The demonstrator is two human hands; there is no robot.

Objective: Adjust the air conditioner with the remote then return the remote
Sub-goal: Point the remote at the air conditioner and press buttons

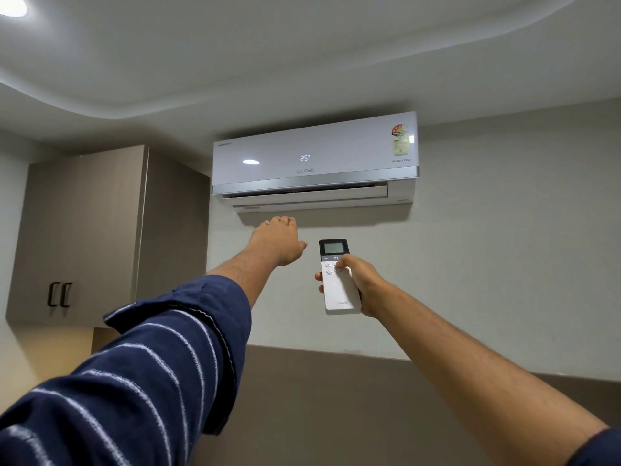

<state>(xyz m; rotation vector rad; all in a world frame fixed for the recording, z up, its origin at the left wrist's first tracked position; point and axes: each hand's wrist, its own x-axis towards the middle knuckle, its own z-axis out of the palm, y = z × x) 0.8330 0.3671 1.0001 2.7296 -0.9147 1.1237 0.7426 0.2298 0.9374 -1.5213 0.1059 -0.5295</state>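
Looking up from below, the view starts at the far left with a round ceiling light (11, 5) glowing in the corner and, under it, a brown wall cupboard (77, 230) with two dark handles (59, 294) set close together near its lower edge. A striped navy sleeve (141, 375) runs up from the bottom left, rolled back at the forearm. Beyond it the left hand (277, 242) stretches out, back of the hand to the camera, reaching up just beneath the air conditioner (314, 159); its fingers point away and lie close together, holding nothing, though their tips are hard to make out.

The air conditioner is mounted high on the pale wall (504, 247), close under the ceiling. Its glossy front shows "25" lit in the middle, and a coloured label (400, 139) sits at its upper right corner. The flap along its underside looks slightly open.

Just right of the left hand, and apart from it, the remote (338, 277) is held upright, screen end up, aimed at the unit. The right hand (361, 284) is wrapped around its lower half, fingertips showing at the left edge, thumb (342, 262) pressed on the buttons below the small grey screen. The bare right forearm runs down to the bottom right corner.
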